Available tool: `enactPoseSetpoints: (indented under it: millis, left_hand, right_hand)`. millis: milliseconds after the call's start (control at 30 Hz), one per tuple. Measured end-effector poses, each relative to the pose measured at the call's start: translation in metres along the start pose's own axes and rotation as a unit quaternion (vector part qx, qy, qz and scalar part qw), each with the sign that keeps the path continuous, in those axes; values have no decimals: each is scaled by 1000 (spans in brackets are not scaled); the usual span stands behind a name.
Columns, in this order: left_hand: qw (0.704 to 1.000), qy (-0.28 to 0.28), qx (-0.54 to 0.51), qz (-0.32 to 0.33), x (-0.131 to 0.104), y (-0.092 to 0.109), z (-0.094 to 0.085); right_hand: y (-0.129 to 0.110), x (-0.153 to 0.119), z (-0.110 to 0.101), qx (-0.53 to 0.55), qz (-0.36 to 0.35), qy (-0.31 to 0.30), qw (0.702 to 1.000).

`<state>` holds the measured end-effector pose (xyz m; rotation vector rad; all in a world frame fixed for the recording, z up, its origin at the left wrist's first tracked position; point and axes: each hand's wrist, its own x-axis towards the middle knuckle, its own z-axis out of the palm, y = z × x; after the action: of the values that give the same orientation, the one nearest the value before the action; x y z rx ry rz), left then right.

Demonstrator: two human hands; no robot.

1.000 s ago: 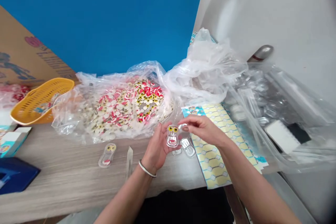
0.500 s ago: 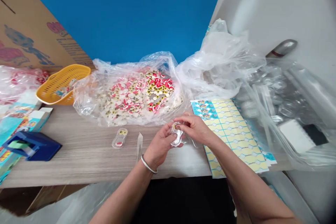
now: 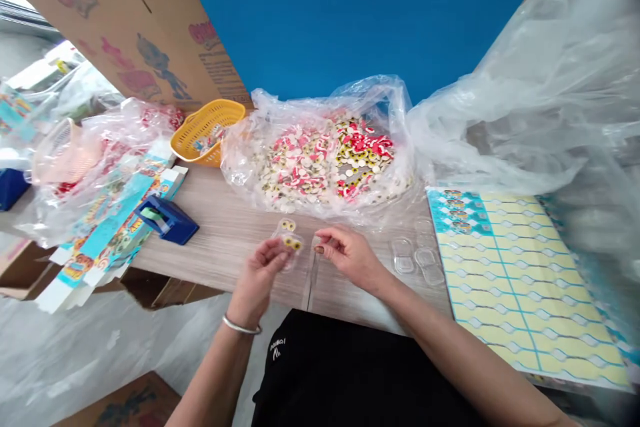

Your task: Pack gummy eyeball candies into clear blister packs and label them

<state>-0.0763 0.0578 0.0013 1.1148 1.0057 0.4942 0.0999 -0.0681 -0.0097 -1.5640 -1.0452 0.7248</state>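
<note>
Clear case (image 3: 295,244): bears yellow eyes
Left hand (image 3: 260,273): thumb and fingers pinch it
Right hand (image 3: 350,257): fingertips at slim tool (image 3: 311,283); cannot tell whether gripping

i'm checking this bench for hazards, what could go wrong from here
1. The left hand holds a clear plastic case with yellow eyes over or against a similar clear case, and might knock that one askew.
2. The slim grey tool lies by the right hand, near the front edge of the wood-grain table; a brush could push it off.
3. The crumpled clear plastic bag holds many loose pieces; a bump might scatter some.
</note>
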Motion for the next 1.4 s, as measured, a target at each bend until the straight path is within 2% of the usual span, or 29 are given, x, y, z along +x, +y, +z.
enactPoseSetpoints:
  millis: [100,167,233,300,367,433,500,567,667,767,800,833,900,933,1000,1033,1067,1133,1200,1300,1400]
  left_hand:
    - [991,118,20,59,34,13,-44]
    - [987,140,55,49,57,19,-60]
    - [982,149,115,15,75,23,-64]
    - [970,150,192,-20,84,26,-59]
    - [956,144,253,-43,87,28,-54]
    - [931,144,332,-44,89,30,-53]
    - [881,157,446,-13,93,30,-56]
    - [821,165,546,24,97,30,-60]
    - [787,197,582,63,94,31,-59]
    - [785,257,534,181,70,31,-39]
    - [800,250,501,217,58,28,-26]
    - [829,215,459,236,46,25,-11]
    - [904,69,347,241,22,14,25]
    - [930,-12,291,223,12,8,45]
    - [959,-154,184,152,-2,-4,83]
    - [962,-215,126,110,-5,-10,99]
    - [963,-248,75,70,-5,-13,112]
    - [968,-250,0,15,2,-16,129]
    - [977,-208,-37,-17,16,-13,136]
    - [983,-170,-63,-35,39,-2,140]
    - [984,-151,-88,-29,58,6,146]
  right_hand:
    - [-6,-5,-24,-18,3,28,999]
    - [-4,-14,-54,-52,25,65,996]
    - [3,-29,-89,-80,71,130,986]
    - [14,-48,-120,-106,117,195,968]
    - [24,-68,-142,-154,144,221,952]
    - [30,-84,-149,-222,150,196,943]
    - [31,-93,-143,-306,151,153,928]
    - [28,-91,-131,-395,162,114,897]
    - [25,-74,-113,-504,189,51,841]
    - [24,-54,-107,-552,199,-17,810]
    - [22,-49,-107,-552,197,-31,810]
    - [20,-45,-107,-542,189,-39,818]
    - [11,-39,-105,-485,160,-46,859]
    - [5,-37,-103,-443,138,-48,884]
    - [-9,-30,-99,-352,93,-51,930]
    - [-14,-25,-97,-312,73,-53,946]
    - [-18,-17,-96,-279,55,-57,957]
    - [-19,4,-99,-242,26,-56,968]
    - [-10,35,-108,-256,6,-23,966]
    - [11,90,-124,-354,10,23,935]
    - [28,137,-128,-441,32,-27,897]
